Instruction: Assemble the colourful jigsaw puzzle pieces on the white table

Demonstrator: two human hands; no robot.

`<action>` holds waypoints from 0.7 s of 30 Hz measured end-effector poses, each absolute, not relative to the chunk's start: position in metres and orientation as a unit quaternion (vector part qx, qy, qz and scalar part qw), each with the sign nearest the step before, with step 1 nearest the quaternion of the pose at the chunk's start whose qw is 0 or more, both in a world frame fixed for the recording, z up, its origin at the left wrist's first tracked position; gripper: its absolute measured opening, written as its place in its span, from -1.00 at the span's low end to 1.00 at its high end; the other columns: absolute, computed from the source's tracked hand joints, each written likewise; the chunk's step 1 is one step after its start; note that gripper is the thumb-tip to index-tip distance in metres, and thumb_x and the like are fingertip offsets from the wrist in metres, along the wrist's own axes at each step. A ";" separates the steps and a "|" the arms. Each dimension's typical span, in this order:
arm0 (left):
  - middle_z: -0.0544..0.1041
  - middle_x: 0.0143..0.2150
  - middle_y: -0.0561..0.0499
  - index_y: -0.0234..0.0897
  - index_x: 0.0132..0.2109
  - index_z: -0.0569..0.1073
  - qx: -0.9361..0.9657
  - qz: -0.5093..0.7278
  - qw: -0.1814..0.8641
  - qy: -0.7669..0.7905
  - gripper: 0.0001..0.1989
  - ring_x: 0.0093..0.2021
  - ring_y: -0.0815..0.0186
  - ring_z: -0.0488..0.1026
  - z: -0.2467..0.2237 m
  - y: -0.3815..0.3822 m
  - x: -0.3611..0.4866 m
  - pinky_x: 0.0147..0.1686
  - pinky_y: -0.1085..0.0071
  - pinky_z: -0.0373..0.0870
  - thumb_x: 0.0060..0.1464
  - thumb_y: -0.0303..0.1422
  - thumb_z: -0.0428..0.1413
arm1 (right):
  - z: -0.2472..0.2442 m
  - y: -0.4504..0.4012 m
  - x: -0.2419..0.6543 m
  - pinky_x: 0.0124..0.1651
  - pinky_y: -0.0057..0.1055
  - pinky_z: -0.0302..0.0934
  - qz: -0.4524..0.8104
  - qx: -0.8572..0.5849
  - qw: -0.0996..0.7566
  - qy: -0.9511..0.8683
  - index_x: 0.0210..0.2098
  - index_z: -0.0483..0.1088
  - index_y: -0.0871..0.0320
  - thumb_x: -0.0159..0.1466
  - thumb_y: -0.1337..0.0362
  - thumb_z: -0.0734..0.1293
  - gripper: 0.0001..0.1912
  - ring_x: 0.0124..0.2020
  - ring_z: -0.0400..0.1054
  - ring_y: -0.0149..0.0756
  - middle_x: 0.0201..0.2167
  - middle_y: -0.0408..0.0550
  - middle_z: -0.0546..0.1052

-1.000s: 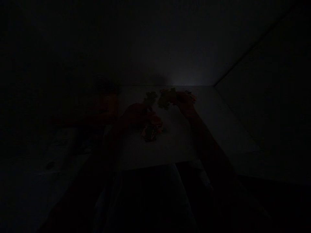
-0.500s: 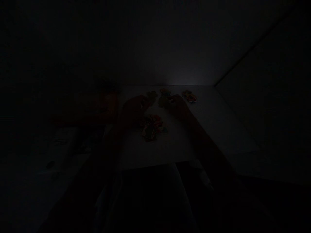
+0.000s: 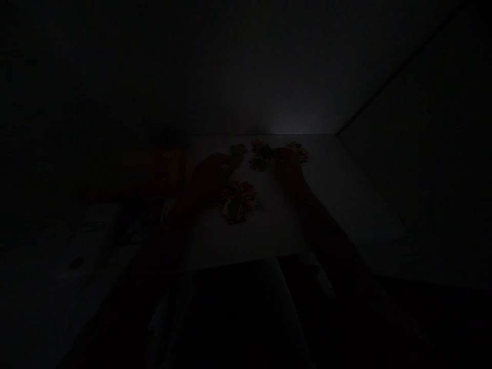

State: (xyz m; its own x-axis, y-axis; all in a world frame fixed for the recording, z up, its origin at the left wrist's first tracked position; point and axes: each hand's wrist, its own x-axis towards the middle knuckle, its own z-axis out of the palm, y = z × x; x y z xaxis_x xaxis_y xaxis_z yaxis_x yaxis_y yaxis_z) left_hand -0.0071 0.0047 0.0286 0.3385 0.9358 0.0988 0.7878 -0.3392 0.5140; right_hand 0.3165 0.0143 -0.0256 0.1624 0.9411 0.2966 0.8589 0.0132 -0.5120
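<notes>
The view is very dark. My left hand is at the left of the white tabletop, thumb and fingers curled together at the edge of a green puzzle piece. My right hand is between a dark green puzzle piece and a pile of colourful pieces at the back right. Its fingers are too dark to make out. Another green piece and an orange one lie near the dark green one. A larger heap of mixed puzzle pieces sits in front, between my forearms.
The white tabletop meets a pale wall at its back, with another wall on the right. At the left are an orange-red object, a pale box-like object and a dark item.
My right hand has moved right, away from the green pieces and towards the back-right pile. My left hand stays by the green piece, nearly still.
</notes>
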 end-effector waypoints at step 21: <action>0.66 0.48 -0.29 -0.24 0.47 0.67 0.840 0.143 0.154 0.500 -0.47 0.45 -0.09 0.60 0.019 0.016 -0.008 0.56 0.00 0.45 0.72 -0.14 -0.03 | -0.029 0.006 0.305 0.43 0.47 0.44 0.107 -0.657 0.258 -0.701 0.12 0.76 0.01 0.26 -0.17 0.76 -0.42 0.31 0.59 0.41 0.37 0.30 0.63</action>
State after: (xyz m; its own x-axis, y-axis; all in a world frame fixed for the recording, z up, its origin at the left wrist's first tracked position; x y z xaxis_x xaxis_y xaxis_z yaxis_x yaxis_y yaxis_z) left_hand -0.0077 0.0155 0.0193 0.4584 0.8845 0.0866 0.7964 -0.4521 0.4017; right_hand 0.3053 0.0058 -0.0293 -0.0044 0.9754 0.2206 0.8650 0.1144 -0.4886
